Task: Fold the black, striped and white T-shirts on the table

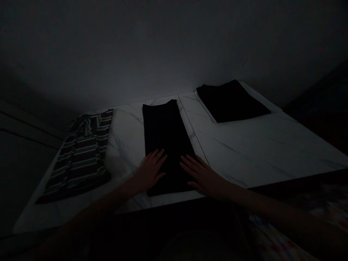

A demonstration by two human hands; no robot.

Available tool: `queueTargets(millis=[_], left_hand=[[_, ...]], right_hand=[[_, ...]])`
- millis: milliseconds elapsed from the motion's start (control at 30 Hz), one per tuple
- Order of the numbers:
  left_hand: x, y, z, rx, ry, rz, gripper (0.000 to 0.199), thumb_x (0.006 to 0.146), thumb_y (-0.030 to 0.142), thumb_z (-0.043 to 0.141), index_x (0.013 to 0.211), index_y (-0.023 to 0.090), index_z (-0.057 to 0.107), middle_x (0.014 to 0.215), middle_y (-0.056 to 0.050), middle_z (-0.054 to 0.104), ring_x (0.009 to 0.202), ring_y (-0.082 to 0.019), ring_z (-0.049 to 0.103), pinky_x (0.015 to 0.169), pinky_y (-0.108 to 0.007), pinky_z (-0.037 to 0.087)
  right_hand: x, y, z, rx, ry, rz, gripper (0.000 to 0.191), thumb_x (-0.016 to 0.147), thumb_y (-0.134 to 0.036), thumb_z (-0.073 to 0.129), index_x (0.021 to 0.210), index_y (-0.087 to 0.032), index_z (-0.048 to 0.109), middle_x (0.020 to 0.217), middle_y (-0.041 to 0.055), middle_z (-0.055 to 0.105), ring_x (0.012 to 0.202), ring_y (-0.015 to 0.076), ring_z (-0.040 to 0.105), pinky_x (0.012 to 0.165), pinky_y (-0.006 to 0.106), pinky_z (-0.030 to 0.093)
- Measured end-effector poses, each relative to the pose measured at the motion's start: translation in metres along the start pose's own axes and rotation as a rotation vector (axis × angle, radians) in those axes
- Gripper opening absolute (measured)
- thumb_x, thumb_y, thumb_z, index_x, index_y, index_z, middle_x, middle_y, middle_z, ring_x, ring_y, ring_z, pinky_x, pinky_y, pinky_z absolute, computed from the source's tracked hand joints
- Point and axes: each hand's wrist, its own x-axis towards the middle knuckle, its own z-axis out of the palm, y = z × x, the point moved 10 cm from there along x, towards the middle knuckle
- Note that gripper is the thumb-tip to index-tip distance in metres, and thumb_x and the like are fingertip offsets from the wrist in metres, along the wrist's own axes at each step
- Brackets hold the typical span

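A dark garment (165,134), folded into a long narrow panel, lies flat on the white marbled tabletop (233,152) in front of me. It looks like folded trousers, but the dim light hides its details. My left hand (152,170) rests on its left edge with the fingers stretched out. Across from it, my right hand (199,174) lies flat on the right edge, fingers spread. Neither hand grips the cloth.
On the left lies a folded striped shirt (81,152). Another folded dark garment (231,101), with a pale edge beneath it, lies at the back right. A plain wall (141,54) rises behind the table. Patterned cloth (282,239) shows below the table at lower right.
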Motion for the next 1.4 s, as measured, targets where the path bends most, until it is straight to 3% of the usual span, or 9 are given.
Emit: queueTargets(millis=[100, 267, 400, 567, 700, 867, 1100, 1267, 1400], left_hand=[[-0.05, 0.024, 0.009, -0.036, -0.013, -0.006, 0.074, 0.096, 0.038, 0.051, 0.158, 0.023, 0.015, 0.166, -0.014, 0.016, 0.151, -0.031, 0.018, 0.119, -0.053, 0.029], [-0.087, 0.031, 0.013, 0.013, -0.077, 0.078, 0.064, 0.093, 0.015, 0.048, 0.154, 0.026, 0.032, 0.157, -0.011, 0.04, 0.147, -0.027, 0.032, 0.115, -0.048, 0.037], [-0.083, 0.028, 0.012, 0.085, -0.12, 0.181, 0.061, 0.091, 0.009, 0.048, 0.148, 0.027, 0.042, 0.151, -0.01, 0.049, 0.141, -0.026, 0.042, 0.117, -0.05, 0.034], [-0.054, 0.027, -0.003, 0.123, -0.049, 0.186, 0.061, 0.089, 0.003, 0.05, 0.143, 0.031, 0.049, 0.144, -0.007, 0.056, 0.136, -0.023, 0.048, 0.117, -0.048, 0.033], [-0.039, 0.028, -0.008, 0.042, -0.023, 0.191, 0.067, 0.082, -0.001, 0.05, 0.141, 0.032, 0.051, 0.15, -0.006, 0.051, 0.142, -0.024, 0.042, 0.12, -0.049, 0.031], [-0.05, 0.022, -0.009, -0.172, -0.029, 0.191, 0.064, 0.079, 0.003, 0.049, 0.136, 0.03, 0.055, 0.153, -0.003, 0.047, 0.149, -0.021, 0.03, 0.121, -0.048, 0.028], [-0.086, 0.08, -0.022, -0.538, -0.253, 0.229, 0.048, 0.086, 0.021, 0.052, 0.133, 0.031, 0.059, 0.149, -0.002, 0.052, 0.147, -0.027, 0.033, 0.123, -0.054, 0.018], [-0.102, 0.097, -0.051, -1.078, -0.295, -0.097, 0.035, 0.095, 0.041, 0.05, 0.124, 0.031, 0.067, 0.126, -0.002, 0.07, 0.117, -0.021, 0.064, 0.103, -0.031, 0.048], [-0.079, 0.027, -0.048, -1.215, 0.055, -0.516, 0.043, 0.081, 0.056, 0.065, 0.11, 0.025, 0.071, 0.111, -0.003, 0.074, 0.103, -0.022, 0.067, 0.089, -0.031, 0.053]], right_hand=[[-0.023, -0.011, -0.005, 0.073, -0.018, -0.068, 0.067, 0.095, -0.031, 0.06, 0.155, -0.023, 0.03, 0.162, 0.0106, 0.027, 0.151, 0.0246, 0.016, 0.121, 0.055, 0.023], [-0.044, 0.0, -0.02, 0.258, -0.026, -0.063, 0.054, 0.094, -0.011, 0.052, 0.145, -0.03, 0.049, 0.154, 0.0053, 0.045, 0.143, 0.0192, 0.039, 0.115, 0.045, 0.04], [-0.037, 0.017, -0.02, 0.351, -0.156, -0.035, 0.056, 0.092, -0.007, 0.044, 0.141, -0.03, 0.054, 0.149, 0.0043, 0.051, 0.136, 0.0172, 0.049, 0.111, 0.042, 0.044], [-0.008, 0.018, -0.03, 0.181, -0.053, -0.155, 0.049, 0.088, -0.01, 0.047, 0.132, -0.022, 0.063, 0.135, 0.0118, 0.062, 0.123, 0.0209, 0.057, 0.103, 0.044, 0.049], [0.003, 0.012, -0.027, 0.086, 0.015, -0.26, 0.055, 0.082, -0.011, 0.054, 0.135, -0.021, 0.06, 0.145, 0.0135, 0.055, 0.134, 0.0264, 0.048, 0.108, 0.054, 0.041], [-0.005, 0.015, -0.017, 0.182, -0.088, -0.268, 0.055, 0.082, -0.008, 0.051, 0.135, -0.023, 0.06, 0.152, 0.0098, 0.047, 0.145, 0.0227, 0.035, 0.118, 0.056, 0.028], [-0.051, -0.02, -0.044, 0.51, -0.312, -0.126, 0.047, 0.092, -0.015, 0.047, 0.133, -0.031, 0.063, 0.147, 0.0037, 0.054, 0.143, 0.0219, 0.04, 0.121, 0.051, 0.024], [-0.076, -0.022, -0.058, 0.678, -0.456, 0.17, 0.038, 0.093, -0.03, 0.05, 0.126, -0.03, 0.069, 0.125, 0.0065, 0.07, 0.116, 0.0238, 0.065, 0.101, 0.039, 0.05], [-0.026, 0.038, -0.079, 0.717, -0.021, 0.462, 0.045, 0.091, -0.054, 0.05, 0.115, -0.022, 0.072, 0.106, 0.009, 0.074, 0.096, 0.0259, 0.069, 0.086, 0.039, 0.056]])
